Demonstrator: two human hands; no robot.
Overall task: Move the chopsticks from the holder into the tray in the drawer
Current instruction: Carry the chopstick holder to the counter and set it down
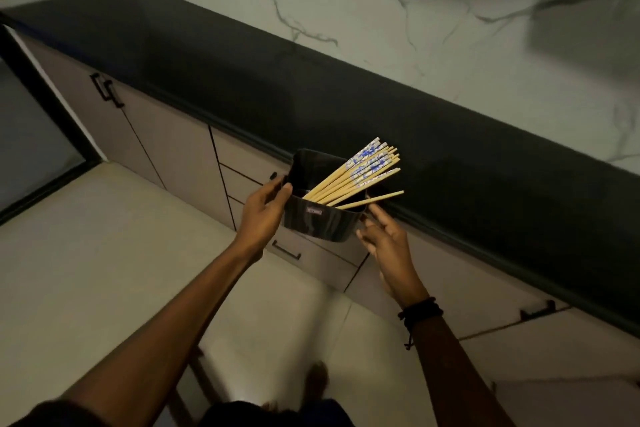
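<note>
A black holder [320, 215] is held in the air in front of the closed drawers [263, 184], below the edge of the dark countertop [311, 87]. It is gripped at its left rim by the left hand [261, 215]. The right hand [388, 246] is placed at its right side, fingers loosely spread, touching the wall. The chopsticks [360, 173] lean to the right inside the holder; one is lying apart, near the right fingers. A black drawer handle [285, 251] is seen just under the holder.
</note>
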